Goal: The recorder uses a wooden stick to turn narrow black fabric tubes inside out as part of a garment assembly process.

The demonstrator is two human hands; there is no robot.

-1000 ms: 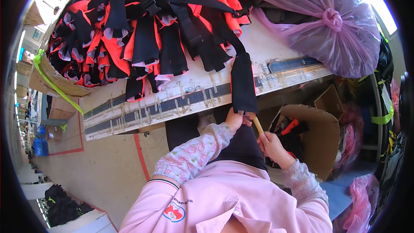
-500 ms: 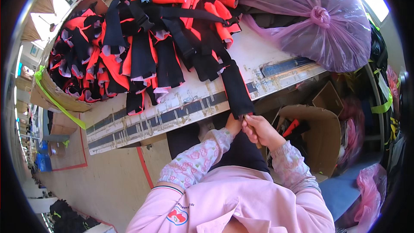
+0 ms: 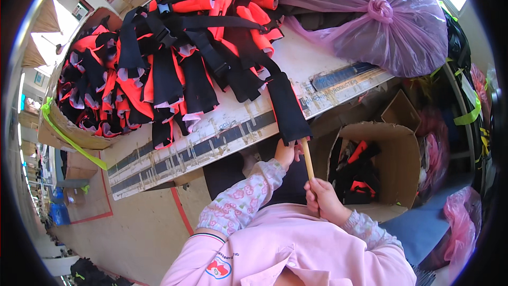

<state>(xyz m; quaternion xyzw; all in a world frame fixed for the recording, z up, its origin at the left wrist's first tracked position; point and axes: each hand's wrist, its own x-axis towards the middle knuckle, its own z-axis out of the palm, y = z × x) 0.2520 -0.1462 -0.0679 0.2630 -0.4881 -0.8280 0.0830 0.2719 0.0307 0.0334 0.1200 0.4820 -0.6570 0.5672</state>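
Two bare hands at work on one black strip; entries run left to right. Far left of frame: a neon-yellow strap (image 3: 74,142) hangs down the outside of a cardboard box (image 3: 78,130) packed with black and red-orange strips. Upper left to upper centre: a heap of like pieces (image 3: 169,82), some with buckles, spills from the box over the bench (image 3: 304,55); none of these is in hand. Centre: the black strip (image 3: 288,108) crosses the bench edge, its upper end joined to webbing leading into the heap. Just below it, the left hand (image 3: 284,153) grasps its lower end. Beside that, a pale wooden stick (image 3: 308,160) slants down, its top out of sight at the strip's lower end; depth inside, if any, cannot be told. Lower right of centre, the right hand (image 3: 325,200) is closed around the stick's lower part. Right: an open carton (image 3: 399,164) contains a few black and red-orange pieces. Upper right: a knotted purple bag (image 3: 365,47) rests on the bench. Progress, judged: this strip appears mid-handling, stick not yet clear of it; the large heap looks unhandled, though whether the carton's pieces are finished is unclear.
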